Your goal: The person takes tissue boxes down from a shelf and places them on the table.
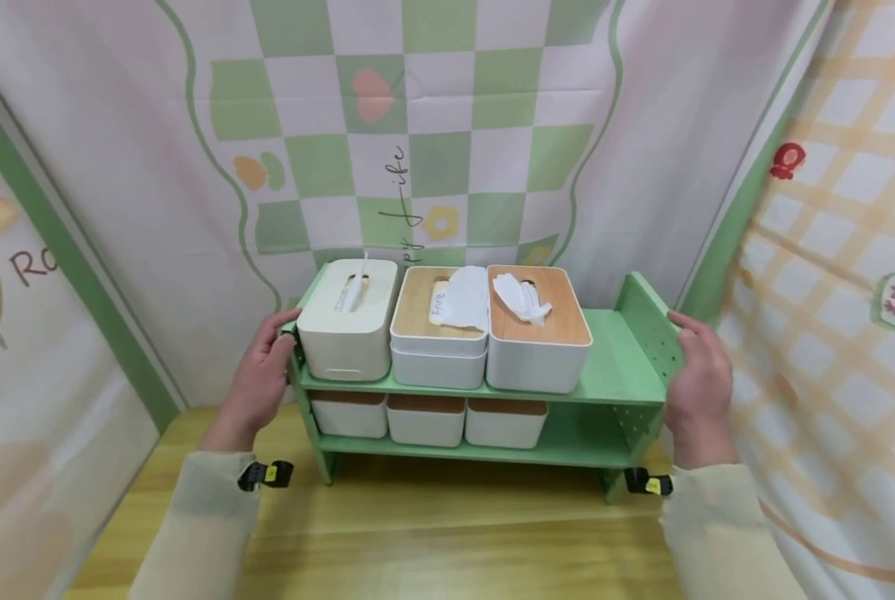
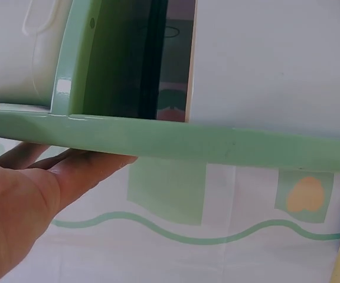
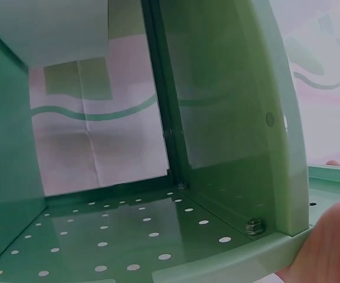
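Observation:
A green two-tier shelf rack [image 1: 612, 358] stands on a wooden surface. My left hand [image 1: 263, 375] grips its left side panel near the top; in the left wrist view the fingers [image 2: 81, 171] lie along the panel's outer face, and one fingertip shows past its edge. My right hand [image 1: 698, 383] holds the right side panel at its upper edge, its palm on the outer side; most of it is out of the right wrist view. On the top tier stand a cream tissue box [image 1: 346, 333], a wood-lidded tissue box [image 1: 440, 358] and a brown-lidded tissue box [image 1: 537, 358].
Three white boxes with brown tops, one of them at the left [image 1: 350, 417], sit on the lower tier. Perforated metal [image 3: 102, 242] and bolts show at the rack's right end. A patterned curtain [image 1: 432, 108] hangs close behind, and cloth hangs at both sides. The wooden surface [image 1: 447, 542] extends in front.

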The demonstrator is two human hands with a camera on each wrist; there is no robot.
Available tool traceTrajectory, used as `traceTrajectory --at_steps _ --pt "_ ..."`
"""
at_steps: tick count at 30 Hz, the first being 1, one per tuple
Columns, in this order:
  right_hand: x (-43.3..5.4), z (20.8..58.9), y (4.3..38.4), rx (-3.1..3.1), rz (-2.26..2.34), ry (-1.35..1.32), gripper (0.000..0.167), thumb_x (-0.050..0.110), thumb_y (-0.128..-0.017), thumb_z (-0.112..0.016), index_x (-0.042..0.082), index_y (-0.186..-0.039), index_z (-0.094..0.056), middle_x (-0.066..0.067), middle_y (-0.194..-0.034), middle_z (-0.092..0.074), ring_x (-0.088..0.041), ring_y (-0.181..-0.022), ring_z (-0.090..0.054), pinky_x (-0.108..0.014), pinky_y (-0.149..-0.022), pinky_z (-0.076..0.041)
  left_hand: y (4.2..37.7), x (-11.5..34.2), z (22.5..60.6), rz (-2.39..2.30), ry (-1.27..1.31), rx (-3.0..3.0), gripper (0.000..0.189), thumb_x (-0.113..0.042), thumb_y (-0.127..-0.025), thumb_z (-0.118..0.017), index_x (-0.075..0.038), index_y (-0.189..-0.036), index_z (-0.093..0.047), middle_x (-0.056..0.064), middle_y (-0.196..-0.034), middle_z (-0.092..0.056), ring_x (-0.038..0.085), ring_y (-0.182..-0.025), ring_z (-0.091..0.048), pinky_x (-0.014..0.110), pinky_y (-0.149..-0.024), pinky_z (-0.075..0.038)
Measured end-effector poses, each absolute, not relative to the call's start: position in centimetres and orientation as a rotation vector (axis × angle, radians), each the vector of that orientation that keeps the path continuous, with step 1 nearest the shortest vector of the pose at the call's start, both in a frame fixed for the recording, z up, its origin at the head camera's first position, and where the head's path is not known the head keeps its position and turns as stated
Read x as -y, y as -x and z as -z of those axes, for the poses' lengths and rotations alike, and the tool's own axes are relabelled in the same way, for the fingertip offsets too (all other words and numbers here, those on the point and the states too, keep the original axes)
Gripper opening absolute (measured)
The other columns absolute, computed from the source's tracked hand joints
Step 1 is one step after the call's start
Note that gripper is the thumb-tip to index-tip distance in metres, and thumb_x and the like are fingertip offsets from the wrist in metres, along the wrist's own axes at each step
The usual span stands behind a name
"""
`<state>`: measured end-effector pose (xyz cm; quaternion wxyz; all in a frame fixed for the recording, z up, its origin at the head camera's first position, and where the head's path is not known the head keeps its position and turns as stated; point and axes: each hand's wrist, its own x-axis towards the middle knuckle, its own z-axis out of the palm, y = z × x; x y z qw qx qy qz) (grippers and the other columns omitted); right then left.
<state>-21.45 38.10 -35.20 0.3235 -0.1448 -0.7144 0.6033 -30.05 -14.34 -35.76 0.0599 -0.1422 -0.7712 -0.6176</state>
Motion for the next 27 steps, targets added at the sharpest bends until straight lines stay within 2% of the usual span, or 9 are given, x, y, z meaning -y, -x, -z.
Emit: traceTrajectory --at_steps 11,21,27 --pt "-38.09 35.09 21.42 1.907 -1.564 0.428 0.043 0.040 -0.107 -0.033 0.030 -0.141 -0.057 0.011 -0.157 -0.032 -0.015 -0.142 -0.020 -0.044 -0.115 -0.008 30.03 14.57 35.76 1.914 0.428 2.335 0.048 -0.033 -0.108 -0.034 -0.019 -0.154 -0.032 0.018 -0.151 -0.033 0.037 -0.124 -0.040 0.058 -0.096 -0.039" --pt "-38.08 35.12 21.61 1.908 -1.647 0.353 0.044 0.038 -0.108 -0.030 0.028 -0.144 -0.053 0.006 -0.160 -0.025 -0.017 -0.145 -0.010 -0.046 -0.115 -0.001 29.14 14.41 35.59 1.908 0.426 2.338 0.049 -0.036 -0.108 -0.033 -0.020 -0.155 -0.031 0.015 -0.154 -0.033 0.036 -0.127 -0.040 0.059 -0.098 -0.037" --pt "-38.25 35.28 21.77 1.897 -1.636 0.343 0.044 0.037 -0.108 -0.030 0.027 -0.144 -0.053 0.005 -0.160 -0.028 -0.016 -0.145 -0.012 -0.044 -0.115 -0.002 29.08 14.40 35.50 1.884 0.431 2.348 0.049 -0.039 -0.108 -0.033 -0.021 -0.154 -0.031 0.015 -0.152 -0.035 0.035 -0.127 -0.040 0.059 -0.097 -0.038"
